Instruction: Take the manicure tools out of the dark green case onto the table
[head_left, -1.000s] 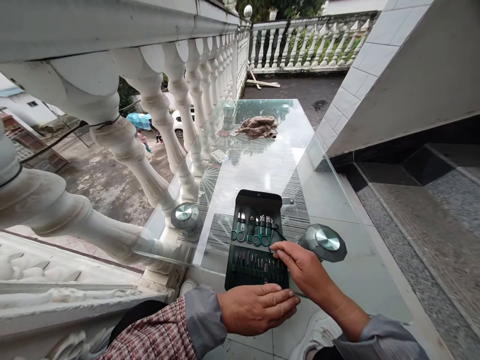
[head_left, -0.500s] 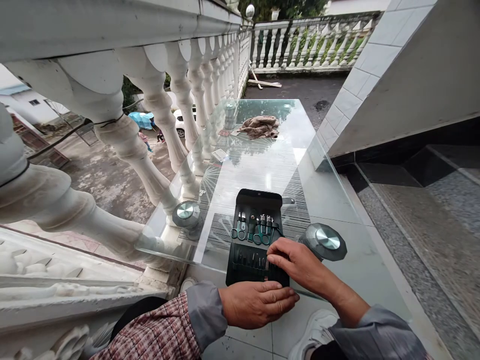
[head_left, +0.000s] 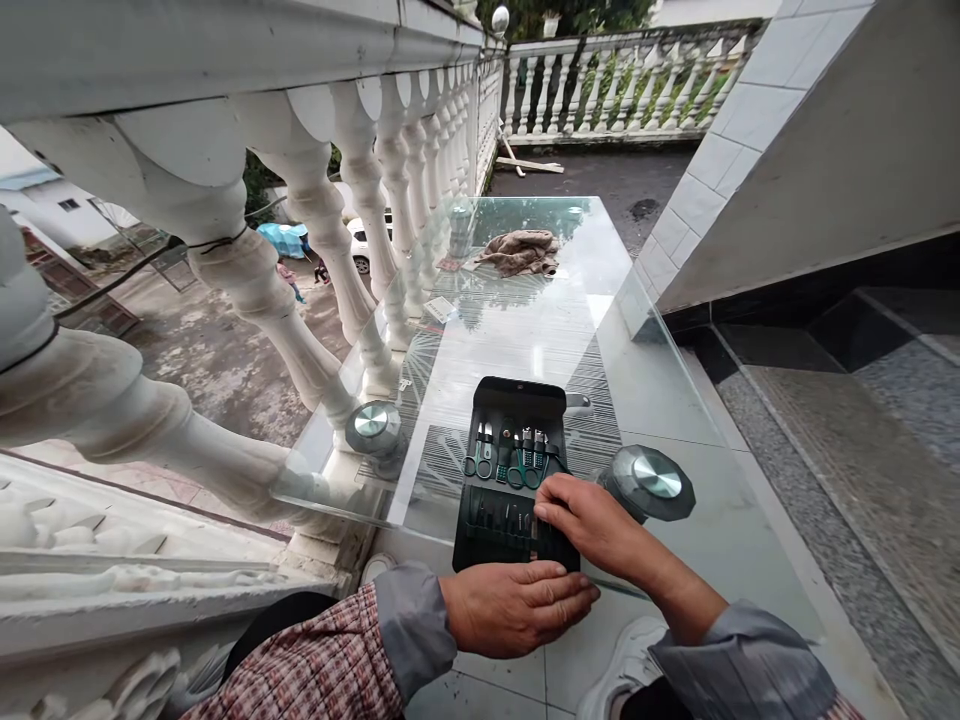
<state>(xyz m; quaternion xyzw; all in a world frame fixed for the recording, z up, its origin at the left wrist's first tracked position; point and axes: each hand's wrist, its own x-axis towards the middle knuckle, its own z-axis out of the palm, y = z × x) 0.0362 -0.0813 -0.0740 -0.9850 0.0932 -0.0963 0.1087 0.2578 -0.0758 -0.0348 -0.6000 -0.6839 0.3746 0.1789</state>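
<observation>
Nearest, the left hand (head_left: pixel 517 608) lies with fingers straight and together along the case's near end; whether its hidden side grips, I can't tell. Over the case's lower right, the right hand (head_left: pixel 589 520) curls, thumb close against fingers; anything pinched there is hidden. And the open black manicure case (head_left: pixel 469 545) sits at the middle of the glass table's (head_left: pixel 660 400) near edge, green-handled scissors (head_left: pixel 478 466) strapped in its upper half. Out towards the far edge, a crumpled brown cloth (head_left: pixel 519 253)!
</observation>
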